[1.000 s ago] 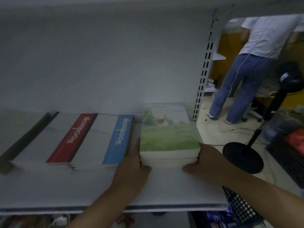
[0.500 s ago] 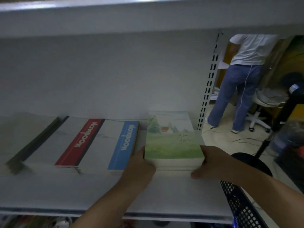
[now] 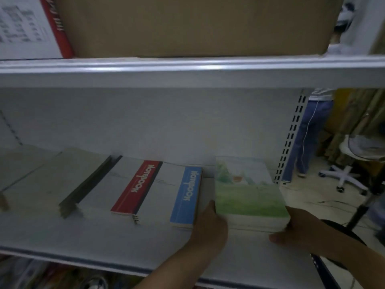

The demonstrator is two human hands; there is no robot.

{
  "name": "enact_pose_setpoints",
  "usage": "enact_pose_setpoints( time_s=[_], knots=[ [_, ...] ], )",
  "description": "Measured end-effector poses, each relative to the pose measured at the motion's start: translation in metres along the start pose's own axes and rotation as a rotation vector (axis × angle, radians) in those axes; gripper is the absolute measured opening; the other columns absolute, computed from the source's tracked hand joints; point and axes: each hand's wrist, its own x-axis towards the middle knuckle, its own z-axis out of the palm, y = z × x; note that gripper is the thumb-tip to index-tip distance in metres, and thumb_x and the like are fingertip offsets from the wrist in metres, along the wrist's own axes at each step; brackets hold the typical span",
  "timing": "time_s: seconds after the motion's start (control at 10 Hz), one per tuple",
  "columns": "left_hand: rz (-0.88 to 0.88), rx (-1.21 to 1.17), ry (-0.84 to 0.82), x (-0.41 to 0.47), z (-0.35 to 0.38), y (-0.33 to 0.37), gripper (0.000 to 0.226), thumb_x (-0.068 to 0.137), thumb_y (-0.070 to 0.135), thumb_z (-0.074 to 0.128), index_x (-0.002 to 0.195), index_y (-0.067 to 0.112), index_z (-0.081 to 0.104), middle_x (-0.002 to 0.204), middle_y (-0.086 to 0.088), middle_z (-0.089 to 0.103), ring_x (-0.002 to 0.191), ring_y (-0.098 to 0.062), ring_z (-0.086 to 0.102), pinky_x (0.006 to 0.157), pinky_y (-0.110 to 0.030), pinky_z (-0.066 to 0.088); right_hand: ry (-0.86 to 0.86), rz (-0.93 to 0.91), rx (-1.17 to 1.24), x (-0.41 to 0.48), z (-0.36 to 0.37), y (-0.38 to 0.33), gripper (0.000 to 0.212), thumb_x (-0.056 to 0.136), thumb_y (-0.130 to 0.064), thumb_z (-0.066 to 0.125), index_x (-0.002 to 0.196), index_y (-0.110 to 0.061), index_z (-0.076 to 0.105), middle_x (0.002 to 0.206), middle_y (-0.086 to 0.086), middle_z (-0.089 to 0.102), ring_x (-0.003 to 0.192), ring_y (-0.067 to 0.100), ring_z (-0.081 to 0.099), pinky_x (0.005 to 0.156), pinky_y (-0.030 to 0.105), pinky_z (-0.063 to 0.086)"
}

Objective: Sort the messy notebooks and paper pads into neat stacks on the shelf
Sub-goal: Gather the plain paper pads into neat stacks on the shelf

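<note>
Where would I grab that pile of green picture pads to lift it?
The pile of green pads lies flat in several layers, so probably grip its two side edges near the front corners, reaching in from the open front of the shelf. Squeezing both sides, as the left hand and right hand do, keeps it together.

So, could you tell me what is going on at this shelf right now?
A person is tidying notebooks on a white shelf. The left hand and the right hand hold the green stack from either side at the shelf's right end. Just left of it lie a blue notebook and a red notebook, already flat in a row. A cardboard box sits on the shelf above.
</note>
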Motion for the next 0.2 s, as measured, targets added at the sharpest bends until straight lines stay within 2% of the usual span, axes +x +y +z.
enact_pose_setpoints(
  time_s=[0.1, 0.2],
  knots=[
    [0.017, 0.037, -0.038, -0.002, -0.003, -0.002, 0.046, 0.081, -0.001, 0.042, 0.121, 0.021, 0.052, 0.113, -0.011, 0.063, 0.108, -0.030, 0.060, 0.079, -0.035, 0.051, 0.016, 0.025, 0.033, -0.001, -0.001, -0.001, 0.077, 0.050, -0.056, 0.084, 0.114, -0.041, 0.045, 0.102, -0.030, 0.056, 0.087, -0.017, 0.054, 0.072, 0.001, 0.042],
    [0.139, 0.137, -0.146, -0.020, -0.026, -0.002, 0.075, 0.085, 0.006, 0.044, 0.149, 0.034, 0.017, 0.145, 0.012, 0.039, 0.129, -0.008, 0.042, 0.101, -0.016, 0.037, 0.137, 0.119, 0.171, -0.003, -0.001, 0.027, 0.104, 0.043, -0.017, 0.094, 0.133, -0.023, 0.041, 0.126, -0.003, 0.054, 0.119, 0.018, 0.052, 0.102, 0.030, 0.040]
  ],
)
